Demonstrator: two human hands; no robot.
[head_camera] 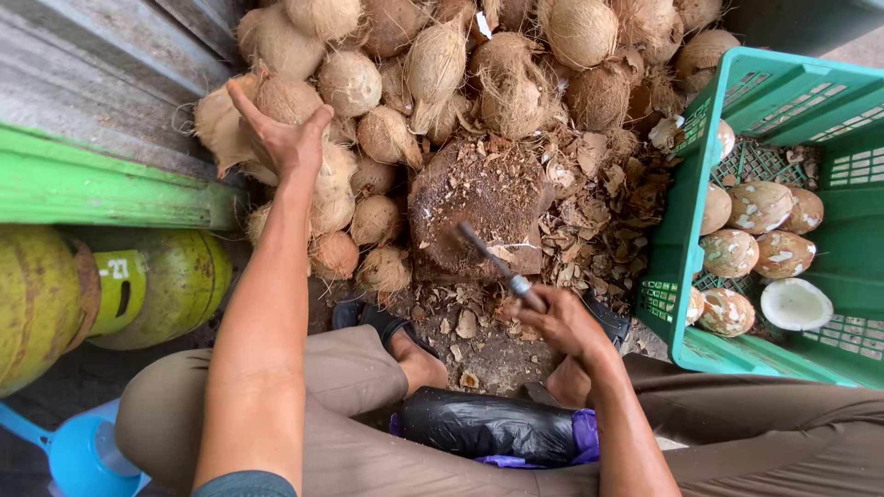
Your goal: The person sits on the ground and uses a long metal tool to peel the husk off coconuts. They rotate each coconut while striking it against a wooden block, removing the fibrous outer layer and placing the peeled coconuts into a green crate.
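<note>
- Left hand (287, 138): fingers spread, palm resting on a husked coconut (285, 99) in the pile (442, 64).
- Right hand (562, 322): fist closed round a knife (493, 260), blade lying over the wooden chopping block (479, 198).
- Green crate (686, 230), right of that hand: peeled coconuts (760, 204).
- Gas cylinder (175, 281), left of the left forearm.

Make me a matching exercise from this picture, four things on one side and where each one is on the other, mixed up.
Things:
1. left hand
2. knife
3. peeled coconuts
4. gas cylinder

Places:
A. inside the green crate
B. on a husked coconut in the pile
C. under the green ledge, far left
D. in the right hand, over the chopping block

Pairs: 1-B, 2-D, 3-A, 4-C
</note>
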